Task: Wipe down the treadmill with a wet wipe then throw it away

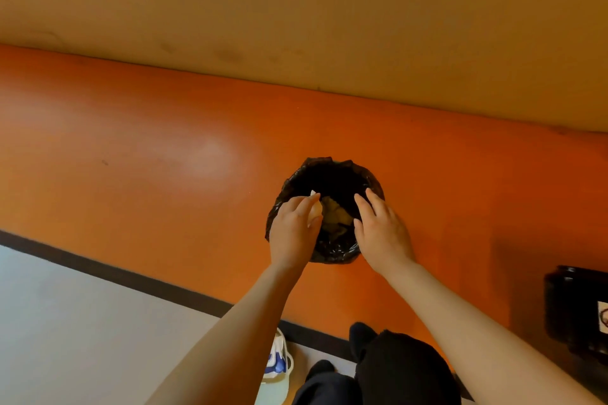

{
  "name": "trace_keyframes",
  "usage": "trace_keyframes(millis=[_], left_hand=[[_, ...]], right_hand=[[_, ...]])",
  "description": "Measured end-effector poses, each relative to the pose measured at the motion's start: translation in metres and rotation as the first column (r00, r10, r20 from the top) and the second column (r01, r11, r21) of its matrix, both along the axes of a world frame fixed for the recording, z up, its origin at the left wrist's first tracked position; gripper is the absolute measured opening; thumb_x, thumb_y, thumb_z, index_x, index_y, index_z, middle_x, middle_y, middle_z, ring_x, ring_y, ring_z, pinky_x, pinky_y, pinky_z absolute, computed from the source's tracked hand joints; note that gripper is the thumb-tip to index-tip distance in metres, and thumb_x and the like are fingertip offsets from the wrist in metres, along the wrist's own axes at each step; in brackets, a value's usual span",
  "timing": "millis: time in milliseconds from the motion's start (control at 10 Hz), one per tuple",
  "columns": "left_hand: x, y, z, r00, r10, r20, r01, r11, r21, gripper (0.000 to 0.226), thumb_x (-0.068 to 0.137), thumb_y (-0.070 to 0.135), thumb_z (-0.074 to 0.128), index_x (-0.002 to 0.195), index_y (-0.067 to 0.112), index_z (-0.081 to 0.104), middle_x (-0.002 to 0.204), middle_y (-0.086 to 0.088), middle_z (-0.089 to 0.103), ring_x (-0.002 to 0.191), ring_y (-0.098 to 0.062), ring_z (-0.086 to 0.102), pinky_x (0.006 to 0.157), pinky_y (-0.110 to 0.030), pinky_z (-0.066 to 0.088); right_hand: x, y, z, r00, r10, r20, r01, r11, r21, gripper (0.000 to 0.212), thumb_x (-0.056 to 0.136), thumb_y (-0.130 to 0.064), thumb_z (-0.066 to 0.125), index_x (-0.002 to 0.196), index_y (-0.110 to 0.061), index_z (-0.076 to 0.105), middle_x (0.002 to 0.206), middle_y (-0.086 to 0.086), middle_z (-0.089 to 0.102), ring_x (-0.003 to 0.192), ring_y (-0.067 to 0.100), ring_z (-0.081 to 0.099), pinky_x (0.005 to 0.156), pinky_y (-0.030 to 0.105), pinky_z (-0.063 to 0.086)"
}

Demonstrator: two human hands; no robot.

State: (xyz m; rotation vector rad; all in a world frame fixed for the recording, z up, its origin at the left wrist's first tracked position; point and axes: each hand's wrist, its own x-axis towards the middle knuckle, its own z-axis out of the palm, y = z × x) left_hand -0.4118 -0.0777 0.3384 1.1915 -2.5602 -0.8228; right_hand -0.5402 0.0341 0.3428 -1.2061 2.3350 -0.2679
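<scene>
A small round bin lined with a black bag (332, 174) stands on the orange floor by the wall. Crumpled pale waste lies inside it. My left hand (294, 230) hovers over the bin's left rim and pinches a white wet wipe (316, 207) between thumb and fingers. My right hand (383, 233) is over the right rim with its fingers straight and holding nothing. No treadmill is in view.
A tan wall (296, 10) rises behind the orange floor strip (131, 148). A dark line borders grey flooring (82, 322) at lower left. A black box (575, 306) sits at the right edge. A white packet (278, 362) lies near my dark-clothed legs.
</scene>
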Motion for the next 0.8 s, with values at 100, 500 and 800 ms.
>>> trace_keyframes(millis=[100, 500, 800], left_hand=[[-0.012, -0.008, -0.048, 1.0, -0.005, 0.014, 0.005, 1.0, 0.003, 0.041, 0.086, 0.009, 0.072, 0.126, 0.012, 0.065, 0.117, -0.008, 0.067, 0.108, -0.03, 0.062, 0.081, -0.039, 0.053], [-0.02, -0.027, -0.078, 0.989, -0.113, 0.091, 0.099, 0.985, 0.143, 0.065, 0.093, 0.025, 0.066, 0.15, 0.027, 0.035, 0.162, 0.0, 0.017, 0.133, -0.024, 0.046, 0.089, -0.03, 0.049], [-0.019, -0.055, 0.104, 0.992, -0.091, 0.086, 0.08, 0.99, 0.119, 0.052, 0.093, 0.024, 0.065, 0.143, 0.024, 0.048, 0.157, 0.0, 0.032, 0.139, -0.024, 0.039, 0.1, -0.043, 0.048]], right_hand=[[-0.003, -0.008, -0.048, 1.0, 0.015, -0.015, -0.015, 1.0, -0.018, 0.05, 0.102, -0.022, 0.045, 0.15, -0.009, 0.034, 0.156, 0.016, 0.03, 0.142, 0.032, 0.031, 0.112, 0.039, 0.033], [-0.019, -0.015, -0.071, 0.999, 0.02, -0.027, -0.019, 0.999, 0.051, 0.051, 0.104, -0.024, 0.042, 0.152, -0.012, 0.03, 0.159, 0.013, 0.023, 0.145, 0.03, 0.026, 0.114, 0.039, 0.028], [-0.02, -0.034, 0.101, 0.998, 0.02, -0.058, -0.022, 0.999, -0.032, 0.048, 0.104, -0.023, 0.042, 0.149, -0.01, 0.036, 0.158, 0.014, 0.026, 0.144, 0.031, 0.028, 0.114, 0.04, 0.028]])
